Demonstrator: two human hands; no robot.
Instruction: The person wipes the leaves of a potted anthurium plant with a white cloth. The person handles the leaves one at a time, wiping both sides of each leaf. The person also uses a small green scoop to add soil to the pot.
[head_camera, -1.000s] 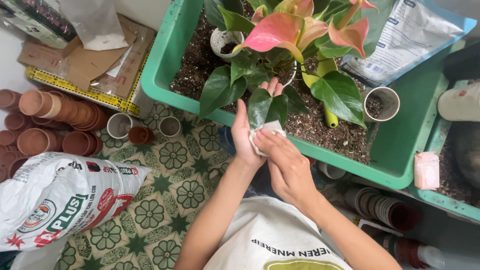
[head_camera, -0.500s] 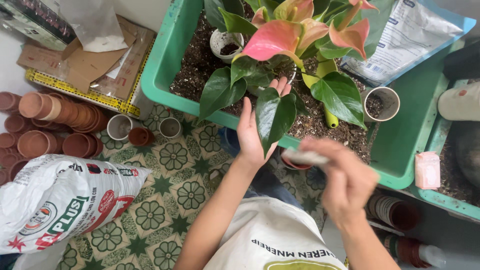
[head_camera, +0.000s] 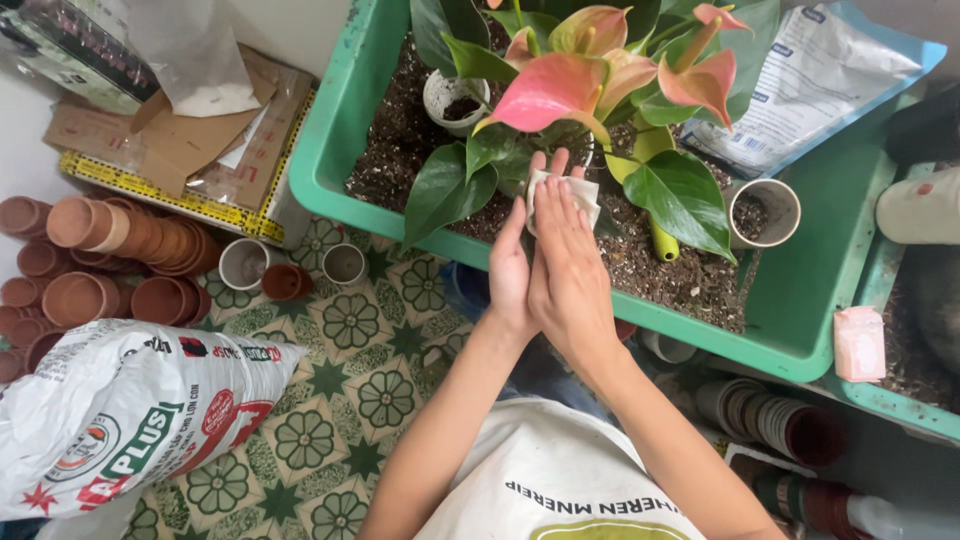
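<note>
My left hand and my right hand are pressed together, palms facing, over the front of a green plastic tub filled with soil. A white cloth is sandwiched between them, its edge sticking out past my fingertips. Whether a leaf also lies between the palms is hidden. Right behind my hands grows a plant with pink spathes and broad dark green leaves; one such leaf hangs just left of my left hand.
In the tub stand a small white pot and a grey pot. On the tiled floor lie stacked terracotta pots, two grey cups, a printed white sack and cardboard. More stacked pots sit lower right.
Half a second ago my right hand was drawn back toward me with the cloth while my left hand held a leaf. Now the right hand has returned and presses the cloth against my left palm.
</note>
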